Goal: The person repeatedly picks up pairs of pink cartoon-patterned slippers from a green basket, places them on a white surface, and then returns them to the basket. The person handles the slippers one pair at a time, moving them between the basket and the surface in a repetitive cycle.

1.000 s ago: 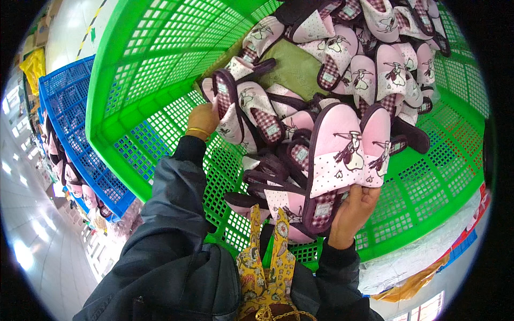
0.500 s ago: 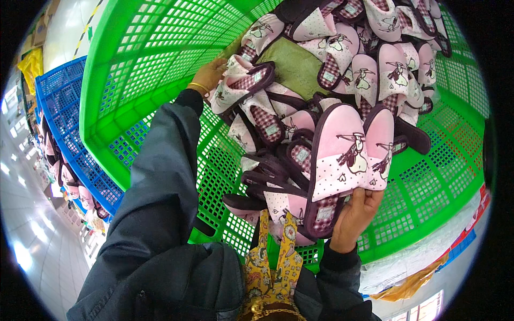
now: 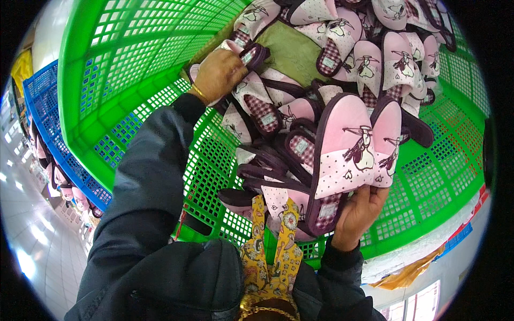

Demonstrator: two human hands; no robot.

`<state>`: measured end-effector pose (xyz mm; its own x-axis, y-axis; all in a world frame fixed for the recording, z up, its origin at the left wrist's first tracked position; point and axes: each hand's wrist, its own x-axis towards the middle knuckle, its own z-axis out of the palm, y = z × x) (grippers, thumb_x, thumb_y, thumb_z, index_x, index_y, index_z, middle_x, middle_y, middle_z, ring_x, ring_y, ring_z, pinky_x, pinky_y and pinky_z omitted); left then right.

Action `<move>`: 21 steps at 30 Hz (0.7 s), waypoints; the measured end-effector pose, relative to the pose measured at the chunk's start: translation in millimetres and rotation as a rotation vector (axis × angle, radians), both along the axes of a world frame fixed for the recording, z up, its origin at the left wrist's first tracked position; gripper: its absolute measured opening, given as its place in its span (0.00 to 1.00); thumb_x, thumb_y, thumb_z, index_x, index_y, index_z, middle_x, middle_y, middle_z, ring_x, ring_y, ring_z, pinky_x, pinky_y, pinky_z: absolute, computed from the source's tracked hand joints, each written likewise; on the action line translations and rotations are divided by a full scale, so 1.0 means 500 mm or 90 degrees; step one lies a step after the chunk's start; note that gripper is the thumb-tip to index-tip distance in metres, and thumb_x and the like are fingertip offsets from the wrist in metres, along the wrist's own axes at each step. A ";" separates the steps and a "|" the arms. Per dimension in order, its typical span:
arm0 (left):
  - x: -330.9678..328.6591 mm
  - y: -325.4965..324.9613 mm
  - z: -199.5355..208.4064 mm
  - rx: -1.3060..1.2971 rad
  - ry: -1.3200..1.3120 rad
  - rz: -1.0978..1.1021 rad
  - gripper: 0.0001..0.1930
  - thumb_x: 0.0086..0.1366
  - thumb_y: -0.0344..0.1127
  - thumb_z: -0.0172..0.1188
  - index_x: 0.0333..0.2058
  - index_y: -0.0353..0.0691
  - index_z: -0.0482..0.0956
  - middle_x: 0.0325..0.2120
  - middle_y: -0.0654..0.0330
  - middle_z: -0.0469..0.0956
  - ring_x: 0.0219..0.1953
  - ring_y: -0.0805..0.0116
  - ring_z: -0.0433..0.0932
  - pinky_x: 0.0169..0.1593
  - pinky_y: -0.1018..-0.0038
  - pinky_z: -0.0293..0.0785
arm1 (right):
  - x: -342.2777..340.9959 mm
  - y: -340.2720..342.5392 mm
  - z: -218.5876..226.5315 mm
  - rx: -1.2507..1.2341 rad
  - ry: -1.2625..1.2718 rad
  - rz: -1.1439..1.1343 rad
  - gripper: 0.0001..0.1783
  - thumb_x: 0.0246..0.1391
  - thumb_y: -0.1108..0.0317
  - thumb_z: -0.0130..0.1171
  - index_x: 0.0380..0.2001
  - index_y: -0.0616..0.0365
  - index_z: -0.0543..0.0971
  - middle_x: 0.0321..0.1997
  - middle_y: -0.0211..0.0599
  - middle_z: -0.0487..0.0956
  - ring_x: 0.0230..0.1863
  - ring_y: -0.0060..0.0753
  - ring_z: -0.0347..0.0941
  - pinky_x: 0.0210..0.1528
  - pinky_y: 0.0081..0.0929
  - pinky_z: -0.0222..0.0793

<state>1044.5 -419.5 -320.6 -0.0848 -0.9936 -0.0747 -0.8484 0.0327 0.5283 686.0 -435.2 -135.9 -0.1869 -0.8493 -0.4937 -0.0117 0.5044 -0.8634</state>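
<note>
My right hand (image 3: 361, 214) is closed on a pair of pink slippers (image 3: 345, 155), held soles together side by side with toes up. They have dark edges, dotted white bands, a cartoon dog print and checked insoles. At the left of the pile, my left hand (image 3: 218, 75) curls over another slipper (image 3: 254, 55), fingers closed on it and partly hidden. Under and around both hands, several matching slippers (image 3: 261, 113) lie jumbled in a big green plastic basket (image 3: 101, 101).
An olive-green cloth or bag (image 3: 292, 51) lies among the slippers. Left of the basket stands a blue crate (image 3: 51, 101), with more pink slippers (image 3: 64, 187) beyond it. White and brownish wrapped material (image 3: 412, 267) sits outside the basket at the lower right.
My left hand has moved from the basket's left side onto the slipper beside it and closed over it. The pair in my right hand has shifted slightly to the right.
</note>
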 end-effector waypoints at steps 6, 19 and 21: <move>-0.043 0.063 0.012 -0.007 -0.085 -0.279 0.12 0.52 0.37 0.59 0.36 0.41 0.77 0.39 0.59 0.74 0.49 0.61 0.69 0.53 0.62 0.64 | 0.005 -0.005 0.006 0.007 -0.001 -0.030 0.19 0.57 0.79 0.53 0.52 0.66 0.66 0.51 0.39 0.72 0.51 0.29 0.69 0.56 0.27 0.62; -0.143 0.018 0.049 0.079 0.056 0.135 0.10 0.53 0.38 0.61 0.33 0.41 0.76 0.30 0.56 0.75 0.36 0.53 0.74 0.39 0.62 0.71 | 0.009 -0.002 0.011 0.014 -0.024 -0.040 0.19 0.56 0.80 0.53 0.52 0.64 0.67 0.51 0.38 0.72 0.51 0.28 0.69 0.55 0.27 0.63; -0.195 0.012 0.075 0.161 0.104 0.262 0.12 0.56 0.41 0.62 0.33 0.41 0.76 0.31 0.52 0.77 0.34 0.51 0.77 0.36 0.59 0.72 | 0.016 -0.003 0.014 0.016 -0.030 -0.039 0.19 0.56 0.80 0.53 0.52 0.64 0.67 0.50 0.37 0.73 0.49 0.27 0.69 0.54 0.25 0.64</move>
<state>946.8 -413.7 -283.0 0.2786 -0.8998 -0.3357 -0.6695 -0.4326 0.6039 693.8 -436.7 -128.9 -0.2142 -0.8243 -0.5240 0.0594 0.5245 -0.8494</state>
